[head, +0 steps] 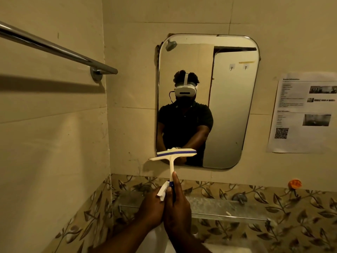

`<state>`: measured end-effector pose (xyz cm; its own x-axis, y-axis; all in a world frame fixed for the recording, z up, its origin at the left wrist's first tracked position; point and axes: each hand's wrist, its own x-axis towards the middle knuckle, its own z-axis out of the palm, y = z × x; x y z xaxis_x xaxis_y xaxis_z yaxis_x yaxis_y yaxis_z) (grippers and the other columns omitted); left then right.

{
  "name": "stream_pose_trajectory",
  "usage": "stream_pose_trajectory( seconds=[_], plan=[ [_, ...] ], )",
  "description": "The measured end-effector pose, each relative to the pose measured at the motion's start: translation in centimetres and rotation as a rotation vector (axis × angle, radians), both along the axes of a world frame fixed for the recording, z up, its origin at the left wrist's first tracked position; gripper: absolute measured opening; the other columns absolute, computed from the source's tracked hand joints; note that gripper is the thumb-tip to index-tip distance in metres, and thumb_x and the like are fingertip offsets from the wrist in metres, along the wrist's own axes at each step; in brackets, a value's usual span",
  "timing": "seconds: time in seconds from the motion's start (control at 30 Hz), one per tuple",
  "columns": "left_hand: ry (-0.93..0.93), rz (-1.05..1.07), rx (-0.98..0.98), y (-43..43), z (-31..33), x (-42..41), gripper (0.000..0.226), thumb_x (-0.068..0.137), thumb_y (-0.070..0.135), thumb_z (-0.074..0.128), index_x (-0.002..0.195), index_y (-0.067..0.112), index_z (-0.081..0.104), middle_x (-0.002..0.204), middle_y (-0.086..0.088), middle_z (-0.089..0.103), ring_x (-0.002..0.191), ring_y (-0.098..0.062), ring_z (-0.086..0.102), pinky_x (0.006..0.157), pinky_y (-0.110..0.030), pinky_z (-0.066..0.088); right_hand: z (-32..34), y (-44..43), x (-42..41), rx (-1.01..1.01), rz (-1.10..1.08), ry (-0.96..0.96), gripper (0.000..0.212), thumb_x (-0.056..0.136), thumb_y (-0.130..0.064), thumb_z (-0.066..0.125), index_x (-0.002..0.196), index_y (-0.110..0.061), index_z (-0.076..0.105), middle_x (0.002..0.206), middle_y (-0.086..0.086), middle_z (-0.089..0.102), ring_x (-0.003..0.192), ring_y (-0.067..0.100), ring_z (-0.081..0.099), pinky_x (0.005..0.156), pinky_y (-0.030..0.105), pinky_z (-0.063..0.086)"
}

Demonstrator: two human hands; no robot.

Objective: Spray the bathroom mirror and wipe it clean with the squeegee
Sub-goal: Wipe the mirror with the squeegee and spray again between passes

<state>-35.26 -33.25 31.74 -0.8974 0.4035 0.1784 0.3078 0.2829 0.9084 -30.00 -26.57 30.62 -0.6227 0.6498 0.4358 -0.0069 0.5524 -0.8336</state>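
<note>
The mirror (228, 106), a rounded rectangle, hangs on the tiled wall and reflects a person in a dark shirt. A cream squeegee (172, 155) with a blue strip on its blade is against the mirror's lower left corner, blade roughly level. My right hand (177, 207) grips the squeegee's blue-ended handle, index finger stretched up along it. My left hand (152, 203) sits right beside it, touching, and holds a crumpled white cloth or tissue (162, 192). No spray bottle is in view.
A chrome towel bar (54, 48) juts from the left wall. Below the mirror runs a glass shelf (228, 205) on metal pegs over leaf-patterned tiles. A printed sheet (302, 114) is stuck to the wall at right, an orange hook (294, 184) below it. A white basin edge (156, 240) shows under my arms.
</note>
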Motion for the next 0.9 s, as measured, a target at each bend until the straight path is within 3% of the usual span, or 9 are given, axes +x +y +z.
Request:
stream_pose_trajectory(
  seconds=[0.1,0.23,0.37,0.5,0.63,0.77,0.9],
  plan=[
    [0.004,-0.021,-0.021,0.1,-0.6,0.3,0.016,0.099,0.056,0.045,0.094,0.062,0.06,0.087,0.014,0.075,0.081,-0.004,0.07,0.066,-0.023,0.048,-0.4,0.2,0.4,0.001,-0.003,-0.026,0.051,0.103,-0.044,0.042,0.135,-0.075,0.017,0.131,-0.016,0.065,0.105,0.004,0.064,0.078,0.022,0.05],
    [-0.012,-0.001,-0.018,0.6,-0.9,0.5,0.023,0.096,0.063,0.046,0.086,0.061,0.067,0.078,0.019,0.074,0.069,0.004,0.068,0.063,-0.022,0.048,-0.6,0.9,1.2,-0.01,0.037,-0.048,0.051,0.103,-0.042,0.042,0.142,-0.068,0.022,0.121,-0.014,0.068,0.101,0.006,0.065,0.084,0.03,0.055],
    [-0.01,0.002,-0.013,1.6,-1.6,1.2,0.019,0.094,0.066,0.044,0.086,0.076,0.058,0.077,0.032,0.07,0.068,0.011,0.064,0.061,-0.023,0.047,-0.7,2.0,2.0,0.017,0.056,-0.061,0.049,0.104,-0.04,0.041,0.141,-0.066,0.021,0.108,-0.019,0.063,0.089,-0.003,0.057,0.073,0.016,0.048],
    [-0.006,0.008,-0.046,3.0,-1.8,2.0,0.021,0.095,0.061,0.045,0.082,0.071,0.059,0.072,0.022,0.071,0.068,0.003,0.066,0.06,-0.021,0.047,-0.9,3.6,3.1,0.041,0.066,-0.086,0.05,0.105,-0.037,0.042,0.145,-0.06,0.023,0.112,-0.008,0.068,0.089,0.001,0.058,0.077,0.022,0.051],
    [-0.028,-0.03,-0.068,4.9,-1.8,3.2,0.02,0.099,0.053,0.046,0.106,0.053,0.064,0.079,0.018,0.07,0.076,-0.001,0.066,0.061,-0.022,0.047,-1.0,5.5,4.6,0.071,0.039,-0.128,0.051,0.105,-0.038,0.04,0.148,-0.057,0.019,0.115,-0.004,0.07,0.095,0.009,0.065,0.079,0.027,0.053],
    [-0.031,-0.068,-0.085,7.2,-1.9,4.6,0.03,0.102,0.051,0.044,0.128,0.05,0.059,0.092,0.012,0.072,0.082,-0.008,0.067,0.064,-0.023,0.047,-0.8,7.5,6.2,0.056,0.025,-0.133,0.052,0.105,-0.035,0.041,0.148,-0.058,0.022,0.121,-0.006,0.07,0.101,0.009,0.066,0.081,0.027,0.053],
    [-0.072,-0.073,-0.049,9.7,-2.1,6.2,0.027,0.101,0.055,0.043,0.12,0.051,0.062,0.091,0.016,0.072,0.081,-0.006,0.068,0.064,-0.022,0.049,-0.7,9.9,7.9,0.106,-0.004,-0.173,0.055,0.105,-0.038,0.039,0.144,-0.066,0.012,0.109,-0.007,0.071,0.092,0.008,0.065,0.075,0.026,0.052]
  ],
)
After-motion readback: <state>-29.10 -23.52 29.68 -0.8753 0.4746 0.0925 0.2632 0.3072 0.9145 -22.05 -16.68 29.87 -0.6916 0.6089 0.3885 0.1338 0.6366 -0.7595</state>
